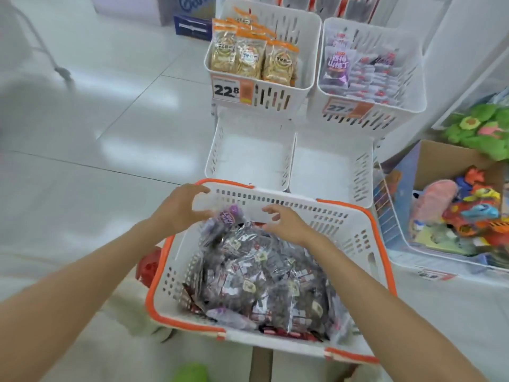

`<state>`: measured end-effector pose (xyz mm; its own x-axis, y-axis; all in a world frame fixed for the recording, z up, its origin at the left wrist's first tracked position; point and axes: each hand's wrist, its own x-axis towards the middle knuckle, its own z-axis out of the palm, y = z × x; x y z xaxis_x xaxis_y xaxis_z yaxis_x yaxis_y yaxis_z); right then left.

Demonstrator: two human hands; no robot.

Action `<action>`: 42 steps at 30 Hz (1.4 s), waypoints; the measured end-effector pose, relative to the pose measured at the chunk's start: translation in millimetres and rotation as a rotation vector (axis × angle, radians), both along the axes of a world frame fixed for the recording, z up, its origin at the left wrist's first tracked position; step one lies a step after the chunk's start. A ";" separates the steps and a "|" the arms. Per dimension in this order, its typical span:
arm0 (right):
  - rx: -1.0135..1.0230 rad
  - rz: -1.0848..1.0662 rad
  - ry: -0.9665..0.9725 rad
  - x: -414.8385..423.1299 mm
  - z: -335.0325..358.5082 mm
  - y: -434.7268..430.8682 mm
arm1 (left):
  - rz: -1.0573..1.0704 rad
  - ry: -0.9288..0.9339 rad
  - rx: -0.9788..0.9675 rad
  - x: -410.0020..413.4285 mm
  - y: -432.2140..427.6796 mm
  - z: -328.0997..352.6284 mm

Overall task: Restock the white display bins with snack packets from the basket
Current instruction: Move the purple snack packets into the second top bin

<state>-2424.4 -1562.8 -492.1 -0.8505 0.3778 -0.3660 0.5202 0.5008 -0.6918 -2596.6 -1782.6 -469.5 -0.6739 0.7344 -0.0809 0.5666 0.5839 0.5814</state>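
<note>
**Both hands over the basket, no packet lifted**

On the left, low beside the basket, a red object [148, 267] lies on the floor; it is too blurred to name. My left hand [180, 208] hovers over the far left corner of the white basket [162, 260] with the orange rim. Its thumb and fingers are spread and bent like a claw. The fingertips are just beside a packet with a purple label [231, 216], but I cannot tell if they touch it. The snack packets [261, 274] fill the basket in a shiny dark heap. My right hand [286, 224] is above the far part of this heap, fingers apart and slightly curved, gripping nothing.

Behind the basket stand two low white bins, the left low bin [214, 158] and the right low bin [363, 172], side by side. Above them, the upper left bin [303, 51] holds upright packets with orange tops [249, 60] and carries a price tag [225, 91]. The upper right bin [407, 64] holds purple packets [337, 63]. At the far right, a cardboard box [429, 166] contains colourful toys [468, 205].
</note>
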 end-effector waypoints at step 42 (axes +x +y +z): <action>-0.072 -0.230 0.019 -120.9 -86.5 -79.7 | 0.587 -0.721 0.581 -44.0 -16.8 -12.1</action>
<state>-2545.3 -1642.4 -578.5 -0.7519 0.5362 -0.3836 0.6014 0.3194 -0.7323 -2640.6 -1799.4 -481.6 -0.8646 0.3680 -0.3422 -0.2944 0.1809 0.9384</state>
